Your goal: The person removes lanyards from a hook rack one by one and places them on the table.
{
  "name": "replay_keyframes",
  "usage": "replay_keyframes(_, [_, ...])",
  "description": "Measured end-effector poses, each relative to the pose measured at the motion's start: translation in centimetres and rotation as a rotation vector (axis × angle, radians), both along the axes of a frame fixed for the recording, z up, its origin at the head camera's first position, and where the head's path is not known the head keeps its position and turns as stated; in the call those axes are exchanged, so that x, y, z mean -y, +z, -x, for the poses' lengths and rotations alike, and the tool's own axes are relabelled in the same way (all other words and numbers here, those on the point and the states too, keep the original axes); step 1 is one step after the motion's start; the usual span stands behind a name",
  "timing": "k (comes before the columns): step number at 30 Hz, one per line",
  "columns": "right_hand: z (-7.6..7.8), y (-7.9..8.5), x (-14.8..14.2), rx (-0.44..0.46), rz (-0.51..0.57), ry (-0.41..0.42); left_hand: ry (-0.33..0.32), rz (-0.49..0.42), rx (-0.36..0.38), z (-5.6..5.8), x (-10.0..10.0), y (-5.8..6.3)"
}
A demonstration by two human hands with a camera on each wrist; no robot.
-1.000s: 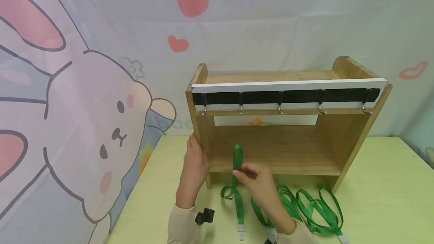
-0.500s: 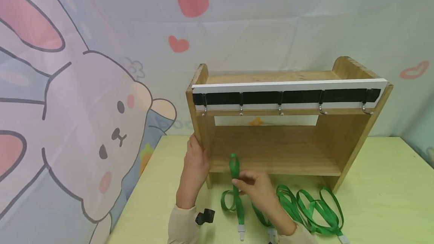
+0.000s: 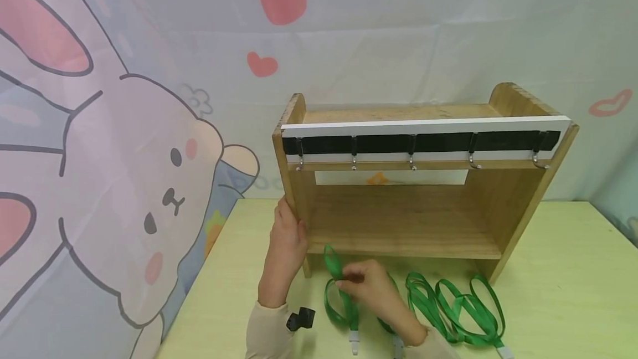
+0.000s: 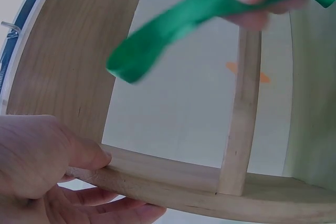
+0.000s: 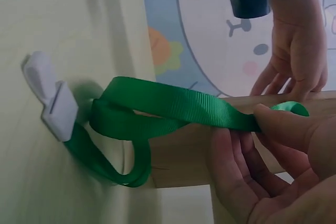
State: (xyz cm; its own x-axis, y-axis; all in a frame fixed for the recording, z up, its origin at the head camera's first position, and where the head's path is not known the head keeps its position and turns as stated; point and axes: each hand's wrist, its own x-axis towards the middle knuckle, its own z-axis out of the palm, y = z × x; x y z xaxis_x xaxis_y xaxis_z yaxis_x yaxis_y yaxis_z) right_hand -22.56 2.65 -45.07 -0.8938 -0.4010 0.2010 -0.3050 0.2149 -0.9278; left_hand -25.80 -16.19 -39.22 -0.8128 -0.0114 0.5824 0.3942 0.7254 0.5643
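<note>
My left hand (image 3: 287, 242) grips the left side panel of the wooden shelf (image 3: 408, 240), thumb on the inner face and fingers outside, as the left wrist view shows. Between the thumb and fingers of my right hand (image 3: 371, 290) is a green lanyard (image 5: 173, 100), pinched near its looped end, which sticks up past the fingertips. Its white plastic clip (image 5: 63, 111) rests on the table, and the slack of the strap bends above it. The pinched part is in front of the shelf's lower board, close to the left leg.
Several metal hooks (image 3: 412, 159) line a black strip (image 3: 384, 143) on the white bar along the shelf's upper front. More green lanyards (image 3: 473, 314) lie coiled on the pale table (image 3: 558, 287) to the right. A cartoon backdrop (image 3: 399, 43) hangs behind.
My right hand has come down toward the table with the lanyard, and its upper loop has dropped and leaned left. The side loop of strap has grown larger. My left hand stays put.
</note>
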Motion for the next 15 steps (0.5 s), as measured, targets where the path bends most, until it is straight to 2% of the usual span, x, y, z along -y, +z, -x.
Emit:
replay_keyframes(10, [0.5, -2.2, 0.4, -0.002, -0.107, -0.004, 0.005, -0.009, 0.021, 0.0, 0.1, 0.1])
replay_keyframes(15, [0.6, -3.4, 0.5, -0.065, -0.162, -0.020, 0.010, -0.009, 0.034, 0.0, 0.1, 0.1])
